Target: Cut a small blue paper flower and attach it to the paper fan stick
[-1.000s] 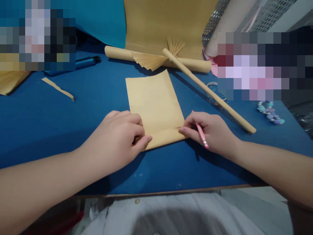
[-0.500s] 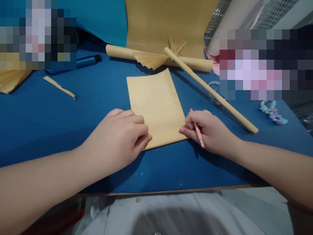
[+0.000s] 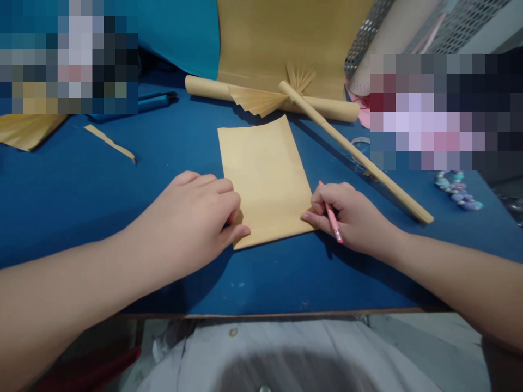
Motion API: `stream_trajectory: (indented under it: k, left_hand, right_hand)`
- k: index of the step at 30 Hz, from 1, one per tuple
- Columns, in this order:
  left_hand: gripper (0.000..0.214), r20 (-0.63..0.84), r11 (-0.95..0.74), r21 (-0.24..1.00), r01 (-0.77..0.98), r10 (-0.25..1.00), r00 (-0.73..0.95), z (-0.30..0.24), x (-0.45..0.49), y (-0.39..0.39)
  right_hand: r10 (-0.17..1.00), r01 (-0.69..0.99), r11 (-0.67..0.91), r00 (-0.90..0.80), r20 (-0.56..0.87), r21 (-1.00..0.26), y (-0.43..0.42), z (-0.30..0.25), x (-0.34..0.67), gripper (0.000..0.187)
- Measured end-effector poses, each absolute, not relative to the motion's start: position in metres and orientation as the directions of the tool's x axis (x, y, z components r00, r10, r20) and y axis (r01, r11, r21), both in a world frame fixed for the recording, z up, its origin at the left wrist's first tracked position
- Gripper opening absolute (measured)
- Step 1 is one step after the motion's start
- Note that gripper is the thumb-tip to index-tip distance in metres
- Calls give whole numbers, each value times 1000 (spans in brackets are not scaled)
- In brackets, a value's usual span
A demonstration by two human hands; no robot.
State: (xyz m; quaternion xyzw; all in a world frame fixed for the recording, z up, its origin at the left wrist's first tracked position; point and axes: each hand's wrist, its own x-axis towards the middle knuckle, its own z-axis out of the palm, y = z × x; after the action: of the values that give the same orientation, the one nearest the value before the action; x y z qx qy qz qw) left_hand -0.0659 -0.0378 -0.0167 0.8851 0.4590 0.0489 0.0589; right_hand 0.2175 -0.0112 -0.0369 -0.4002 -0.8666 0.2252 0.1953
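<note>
Head view shows a sheet of kraft paper [image 3: 265, 179] lying flat between the two hands, its long axis running away from the person with a slight lean, its short near edge closest to them. The left hand [image 3: 188, 218] is curled at the near left corner, though whether that grip pinches the paper or only rests there I cannot tell. The right hand [image 3: 351, 218] is about as near at the other corner, its grip clamped on a pink pencil [image 3: 335, 228], one fingertip just at the paper's edge. All this sits on a blue surface [image 3: 171, 288] (two blurred patches hide its far corners), with a paper tube [image 3: 204, 86], a pleated paper fan [image 3: 257, 100], a long bamboo rod [image 3: 359, 155], a torn paper strip [image 3: 109, 142] and scattered beads [image 3: 457, 190] beyond.
</note>
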Motion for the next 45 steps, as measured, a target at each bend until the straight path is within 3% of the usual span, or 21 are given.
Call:
stream_trajectory:
  k: [3,8,14,33,40,45]
  left_hand:
    - [6,7,-620,300,725,761,648,-17,-69,-29]
    - [45,1,-723,434,538,597,802,-23,-73,-16]
    - [42,29,-765,383,517,570,821,-28,-76,-15]
    - [64,-26,-806,259,533,546,838,-21,-76,-22]
    - [43,27,-813,220,539,558,830,-25,-71,-24]
    - [37,33,-807,228,544,565,825,-26,-70,-24]
  right_hand:
    - [783,606,574,-604,152,-551,-12,-36,217,32]
    - [776,597,584,-610,162,-550,-13,-35,217,30]
    - [777,611,586,-610,155,-532,-13,-35,218,28]
    - [787,602,571,-596,162,-559,-14,-36,215,28]
    - [770,618,611,-610,188,-495,-14,-38,216,28]
    - [791,597,583,-572,217,-551,-16,-40,218,23]
